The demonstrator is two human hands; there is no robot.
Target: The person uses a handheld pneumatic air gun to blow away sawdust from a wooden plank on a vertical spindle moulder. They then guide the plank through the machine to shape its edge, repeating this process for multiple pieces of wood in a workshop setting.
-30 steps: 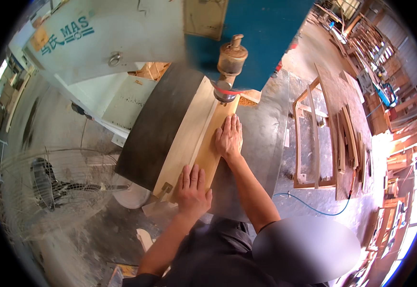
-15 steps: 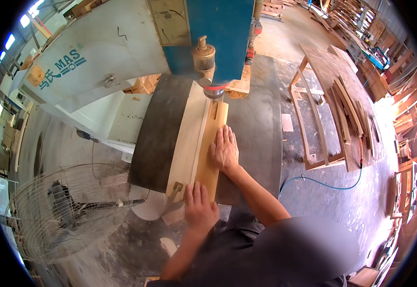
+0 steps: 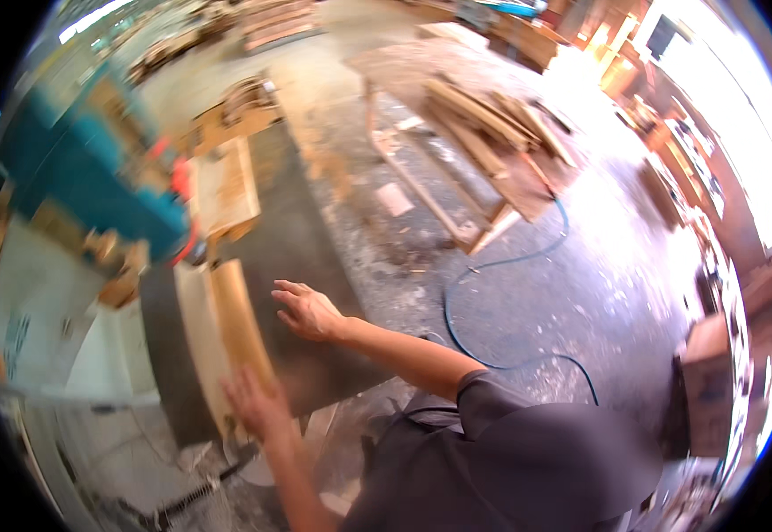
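Note:
A yellowish wooden board (image 3: 241,324) lies lengthwise on the dark machine table (image 3: 311,239), beside a paler wooden strip (image 3: 200,319) that runs along its left. My left hand (image 3: 260,403) is at the board's near end, its fingers laid out over the wood, though motion blurs them. To the right of the board, my right hand (image 3: 308,314) hovers above the table, apart from the wood, with fingers spread and nothing in them. The blue machine head (image 3: 93,177) with a red ring stands at the board's far end, smeared by motion.
Beyond the machine head, a pale wooden piece (image 3: 226,191) sits on the table. Farther right stands a wooden bench (image 3: 404,66) with several dark wood strips (image 3: 479,124) on top. A blue hose (image 3: 448,306) snakes across the floor. Shelving lines the right wall.
My view has swung to the right, so the machine now sits farther left. My right hand has lifted off the board and moved right. The left stays at the board's near end.

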